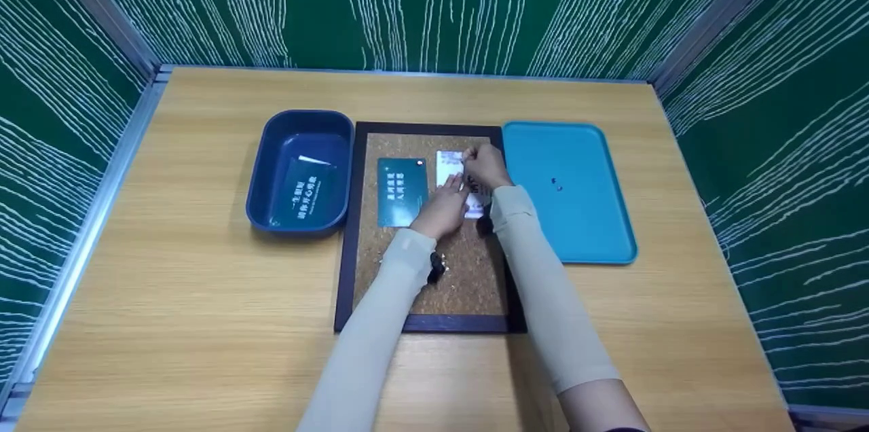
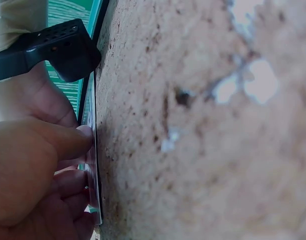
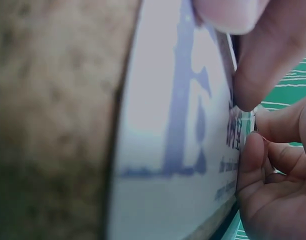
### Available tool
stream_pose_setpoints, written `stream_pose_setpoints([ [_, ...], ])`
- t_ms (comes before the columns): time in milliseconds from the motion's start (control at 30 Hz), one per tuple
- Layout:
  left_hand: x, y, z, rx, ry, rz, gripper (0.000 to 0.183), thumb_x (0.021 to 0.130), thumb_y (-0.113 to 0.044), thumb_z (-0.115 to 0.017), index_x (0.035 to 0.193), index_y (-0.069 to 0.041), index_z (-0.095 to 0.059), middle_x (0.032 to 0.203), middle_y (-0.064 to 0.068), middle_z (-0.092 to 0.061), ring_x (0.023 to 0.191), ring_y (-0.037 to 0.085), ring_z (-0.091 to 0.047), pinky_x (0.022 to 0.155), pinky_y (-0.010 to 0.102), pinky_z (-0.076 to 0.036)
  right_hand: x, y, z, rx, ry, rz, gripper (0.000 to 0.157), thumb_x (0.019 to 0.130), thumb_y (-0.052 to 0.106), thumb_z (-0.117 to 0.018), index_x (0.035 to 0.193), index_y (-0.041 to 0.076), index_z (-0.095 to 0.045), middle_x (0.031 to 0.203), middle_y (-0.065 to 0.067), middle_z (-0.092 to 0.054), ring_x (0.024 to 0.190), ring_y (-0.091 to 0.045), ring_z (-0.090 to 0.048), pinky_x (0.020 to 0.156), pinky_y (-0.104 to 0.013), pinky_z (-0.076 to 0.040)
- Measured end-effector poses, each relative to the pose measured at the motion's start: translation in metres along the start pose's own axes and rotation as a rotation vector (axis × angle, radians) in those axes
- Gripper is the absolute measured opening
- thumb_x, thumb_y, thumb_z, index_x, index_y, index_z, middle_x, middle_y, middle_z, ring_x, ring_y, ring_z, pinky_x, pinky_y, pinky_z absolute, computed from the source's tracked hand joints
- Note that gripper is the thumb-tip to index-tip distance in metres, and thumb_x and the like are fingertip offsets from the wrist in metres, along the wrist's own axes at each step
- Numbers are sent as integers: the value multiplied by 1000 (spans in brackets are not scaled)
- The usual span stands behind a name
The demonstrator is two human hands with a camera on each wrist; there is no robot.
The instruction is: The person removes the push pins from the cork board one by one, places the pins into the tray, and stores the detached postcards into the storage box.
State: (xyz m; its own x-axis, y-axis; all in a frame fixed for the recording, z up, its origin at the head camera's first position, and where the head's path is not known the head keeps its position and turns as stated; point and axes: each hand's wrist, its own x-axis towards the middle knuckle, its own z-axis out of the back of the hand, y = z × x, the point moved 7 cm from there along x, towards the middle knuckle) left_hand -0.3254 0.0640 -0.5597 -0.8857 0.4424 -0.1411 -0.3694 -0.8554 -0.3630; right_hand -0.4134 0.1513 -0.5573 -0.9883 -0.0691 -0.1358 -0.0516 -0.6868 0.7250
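Note:
On the corkboard point(image 1: 468, 282) lies a white card point(image 1: 448, 162) with purple print. My left hand point(image 1: 442, 209) holds it flat, extended fingers on its face near the middle; its edge point(image 2: 97, 175) lies along the cork. Above, at the card's upper part, my right hand point(image 1: 486, 166) has thumb and finger point(image 3: 253, 152) together on a small pin, mostly hidden between the fingertips. A green card point(image 1: 402, 191) with white writing lies to the left on the same board, a shiny pin point(image 1: 419, 162) at its upper right corner.
Left of the board stands a deep blue bin point(image 1: 268, 147) holding another green card point(image 1: 309, 198). On the right, a light blue tray point(image 1: 584, 228) carries a few tiny dark pieces point(image 1: 557, 184). Several small shiny bits point(image 2: 260, 80) lie on the lower cork, near the left wrist.

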Motion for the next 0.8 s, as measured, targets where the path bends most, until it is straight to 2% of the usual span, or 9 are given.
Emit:
stream_pose_setpoints([
  [167, 0, 1, 1, -11, 2, 3, 47, 101, -19, -45, 146, -4, -40, 158, 14, -25, 148, 28, -21, 119, 43, -25, 1, -2, 3, 34, 6, 27, 16, 91, 12, -48, 76, 11, -54, 73, -2, -48, 68, -18, -45, 65, -27, -38],
  [500, 1, 1, -1, 5, 22, 11, 49, 102, -21, -43, 148, -5, -36, 159, 14, -22, 148, 27, -18, 120, 41, -23, -6, -4, 4, 239, 93, 31, 13, 94, 14, -52, 93, 5, -62, 87, -4, -55, 78, -18, -49, 73, -27, -42],
  [800, 1, 1, -4, 9, 45, 24, 50, 103, -22, -42, 149, -6, -34, 159, 13, -20, 149, 26, -16, 120, 42, -22, -10, -4, 3, 284, 120, 24, 14, 94, 12, -53, 95, 1, -62, 88, -4, -56, 81, -18, -51, 73, -27, -44],
])
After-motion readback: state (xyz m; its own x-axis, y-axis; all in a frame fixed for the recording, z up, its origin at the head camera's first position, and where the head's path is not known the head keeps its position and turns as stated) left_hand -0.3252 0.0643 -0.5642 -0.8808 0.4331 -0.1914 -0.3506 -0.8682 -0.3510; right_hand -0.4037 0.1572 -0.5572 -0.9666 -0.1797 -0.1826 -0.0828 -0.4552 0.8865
